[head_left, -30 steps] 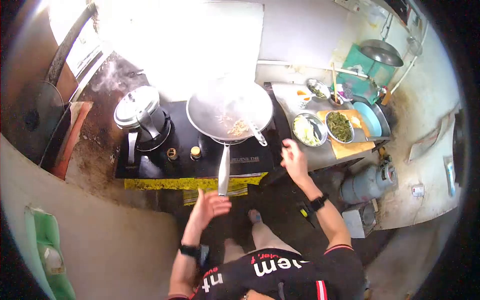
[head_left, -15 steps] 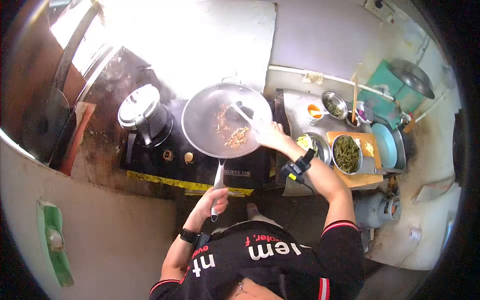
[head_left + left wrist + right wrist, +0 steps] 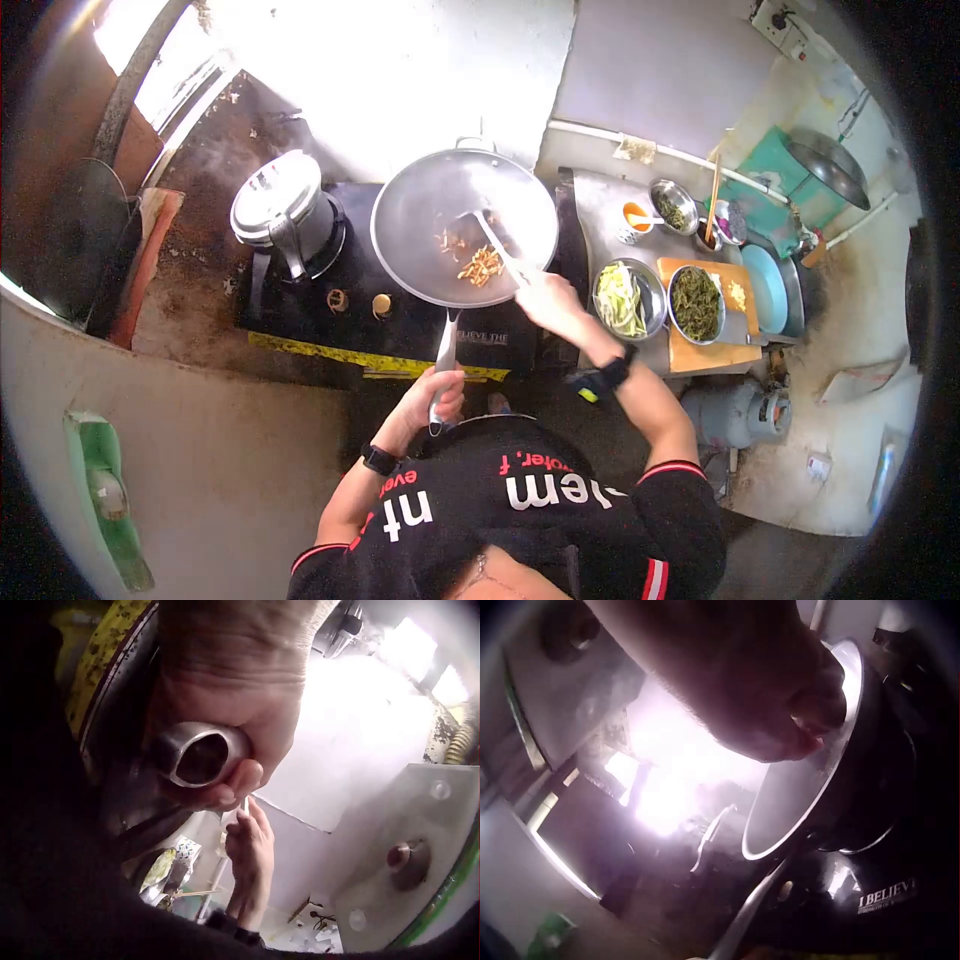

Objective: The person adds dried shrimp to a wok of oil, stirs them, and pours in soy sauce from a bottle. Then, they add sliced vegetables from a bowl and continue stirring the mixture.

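Observation:
A wide grey wok (image 3: 415, 225) sits on the stove, with browned strips of food (image 3: 482, 267) low in its bowl. My left hand (image 3: 428, 398) wraps round the wok's long metal handle (image 3: 446, 345); the handle's hollow end (image 3: 202, 759) shows beyond the curled fingers in the left wrist view. Over the wok's right rim, my right hand (image 3: 550, 302) grips a spatula (image 3: 497, 245). Its head reaches into the bowl, just above the food. In the right wrist view that hand (image 3: 802, 712) overlaps the wok (image 3: 780, 817), and its grip is mostly hidden.
A pressure cooker (image 3: 280, 210) stands left of the wok, on the black stove (image 3: 290, 325). To the right are a bowl of sliced pale-green vegetable (image 3: 622, 300), a bowl of dark greens (image 3: 697, 303), a cutting board (image 3: 690, 357) and a blue basin (image 3: 765, 290). A gas cylinder (image 3: 725, 415) stands below.
Both hands were empty a second ago; the left then took the wok handle and the right picked up the spatula. Since half a second ago, the food strips have been gathered closer together.

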